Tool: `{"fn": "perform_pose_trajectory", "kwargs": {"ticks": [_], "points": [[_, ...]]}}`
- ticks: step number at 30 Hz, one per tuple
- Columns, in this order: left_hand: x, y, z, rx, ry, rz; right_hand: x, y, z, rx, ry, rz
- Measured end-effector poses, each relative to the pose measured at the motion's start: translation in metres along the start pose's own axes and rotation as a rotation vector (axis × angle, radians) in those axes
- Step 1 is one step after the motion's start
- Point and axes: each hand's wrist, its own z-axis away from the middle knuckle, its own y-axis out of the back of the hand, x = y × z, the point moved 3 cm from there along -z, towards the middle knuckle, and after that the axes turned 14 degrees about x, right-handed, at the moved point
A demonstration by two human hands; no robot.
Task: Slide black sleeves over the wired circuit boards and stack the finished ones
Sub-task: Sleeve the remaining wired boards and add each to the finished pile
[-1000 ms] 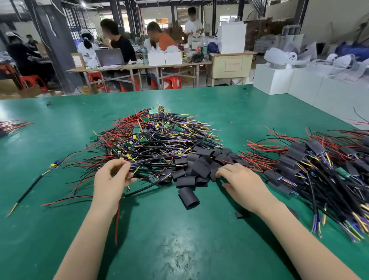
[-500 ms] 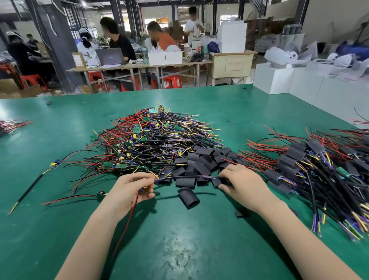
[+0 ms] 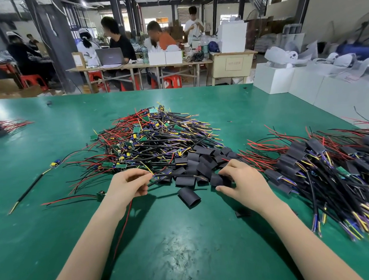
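Note:
A heap of wired circuit boards (image 3: 149, 139) with red, black and yellow leads lies mid-table. Loose black sleeves (image 3: 204, 162) are piled at its near right edge, and one sleeve (image 3: 189, 197) lies apart in front. My left hand (image 3: 128, 185) pinches one board's black cable (image 3: 172, 174), whose red lead trails under my wrist. My right hand (image 3: 239, 179) grips a black sleeve (image 3: 218, 179) at the pile's front, where the cable's far end reaches it. The sleeved boards (image 3: 321, 167) are stacked at the right.
The green table (image 3: 185, 247) spreads around me. A single board with a black cable (image 3: 52, 165) lies at left, another bundle (image 3: 1, 128) at far left. White boxes (image 3: 283, 79) line the right edge. People sit at tables behind.
My left hand drew one board's cable out of the heap toward me and to the right. My right hand closed on a sleeve at the pile's front.

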Motion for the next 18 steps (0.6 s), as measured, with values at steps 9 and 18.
{"fn": "perform_pose_trajectory", "kwargs": {"ticks": [9,18], "points": [[0.002,0.0,-0.001,0.033,0.029,0.139,-0.014,0.009,-0.001,0.112,0.059,-0.083],[0.004,0.0,-0.001,0.003,-0.014,0.164,-0.013,0.011,0.0,0.189,0.07,-0.067]]}}
